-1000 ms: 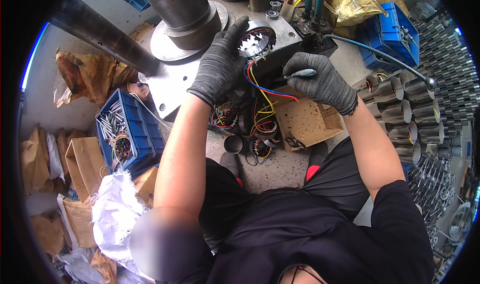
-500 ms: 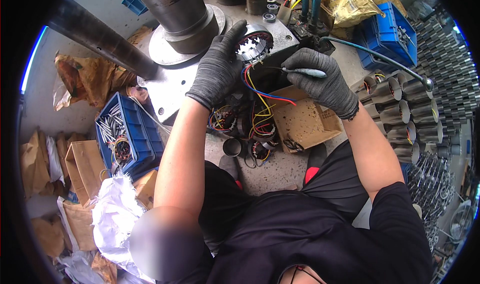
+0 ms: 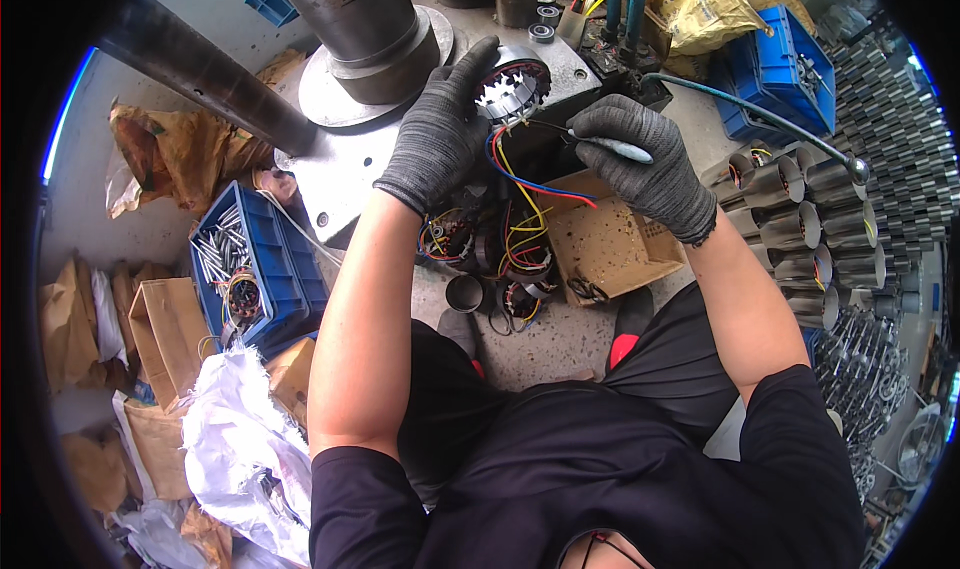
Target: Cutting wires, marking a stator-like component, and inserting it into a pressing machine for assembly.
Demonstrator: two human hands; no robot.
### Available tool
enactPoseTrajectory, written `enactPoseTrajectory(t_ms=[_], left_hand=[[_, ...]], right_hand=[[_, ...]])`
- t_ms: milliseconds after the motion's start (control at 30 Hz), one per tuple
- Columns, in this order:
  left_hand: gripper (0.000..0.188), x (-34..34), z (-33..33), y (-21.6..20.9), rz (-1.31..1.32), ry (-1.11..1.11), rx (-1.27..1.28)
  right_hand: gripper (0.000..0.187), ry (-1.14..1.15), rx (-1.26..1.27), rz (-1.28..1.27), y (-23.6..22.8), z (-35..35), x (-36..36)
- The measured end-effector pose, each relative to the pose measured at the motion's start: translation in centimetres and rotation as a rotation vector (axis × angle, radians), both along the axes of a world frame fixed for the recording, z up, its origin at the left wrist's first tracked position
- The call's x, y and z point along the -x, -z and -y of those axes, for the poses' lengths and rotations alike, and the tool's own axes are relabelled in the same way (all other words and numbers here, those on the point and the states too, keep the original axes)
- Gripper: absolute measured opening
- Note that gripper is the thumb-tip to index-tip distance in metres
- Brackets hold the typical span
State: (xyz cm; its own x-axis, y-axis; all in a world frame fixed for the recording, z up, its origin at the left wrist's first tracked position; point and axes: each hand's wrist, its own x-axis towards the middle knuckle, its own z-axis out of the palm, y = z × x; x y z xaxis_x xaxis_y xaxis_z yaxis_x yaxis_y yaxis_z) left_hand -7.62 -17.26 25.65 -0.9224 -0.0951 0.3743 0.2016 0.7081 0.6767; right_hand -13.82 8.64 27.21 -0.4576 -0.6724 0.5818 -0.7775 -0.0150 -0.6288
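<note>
A motor stator (image 3: 513,91), a ring with metal teeth inside, is tilted in my gloved left hand (image 3: 432,134), whose fingers wrap its left side. Red, blue and yellow lead wires (image 3: 540,188) hang from its lower edge. My gloved right hand (image 3: 645,164) is closed on a thin-shafted hand tool (image 3: 628,150) with a pale handle. Its shaft points left toward the stator's lower rim near the wires; whether the tip touches is too small to tell. Below, several wound stators (image 3: 450,237) lie beside an open cardboard box (image 3: 625,244).
A metal press plate (image 3: 345,174) with a heavy cylinder (image 3: 360,29) stands beyond my left hand. At left is a blue crate (image 3: 262,259) of metal rods. Steel tubes (image 3: 790,219) are stacked at right, near a hose-like arm (image 3: 780,119) with a ball end.
My right hand has shifted slightly, and the tool's shaft lies at a somewhat different angle by the stator's rim. My left hand still holds the stator in nearly the same place.
</note>
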Motion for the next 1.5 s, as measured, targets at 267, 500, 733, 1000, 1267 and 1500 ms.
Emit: enactPoseTrajectory(t_ms=[267,500,733,1000,1267,1500], left_hand=[[0.078,0.0,-0.1,-0.3,0.013,0.012,-0.003],[0.08,-0.2,0.0,0.2,-0.007,0.012,-0.102],[0.055,-1.0,2.0,-1.0,-0.145,-0.063,-0.053],[0.048,-2.1,1.5,-2.2,-0.111,0.036,-0.065],[0.057,-1.9,0.3,-2.6,0.049,0.056,-0.102],[0.057,-1.6,-0.3,-2.7,0.068,0.045,-0.086]], right_hand=[[0.02,-0.157,-0.3,0.097,0.7,-0.3,-0.4],[0.02,0.036,-0.228,0.313,0.0,-0.6,0.1],[0.022,0.049,-0.144,0.352,-0.8,-0.3,-0.3],[0.022,0.008,0.041,0.158,-0.3,0.8,-0.2],[0.023,0.091,0.083,0.069,0.9,2.4,-0.1],[0.022,0.143,0.008,0.04,0.2,2.8,0.1]])
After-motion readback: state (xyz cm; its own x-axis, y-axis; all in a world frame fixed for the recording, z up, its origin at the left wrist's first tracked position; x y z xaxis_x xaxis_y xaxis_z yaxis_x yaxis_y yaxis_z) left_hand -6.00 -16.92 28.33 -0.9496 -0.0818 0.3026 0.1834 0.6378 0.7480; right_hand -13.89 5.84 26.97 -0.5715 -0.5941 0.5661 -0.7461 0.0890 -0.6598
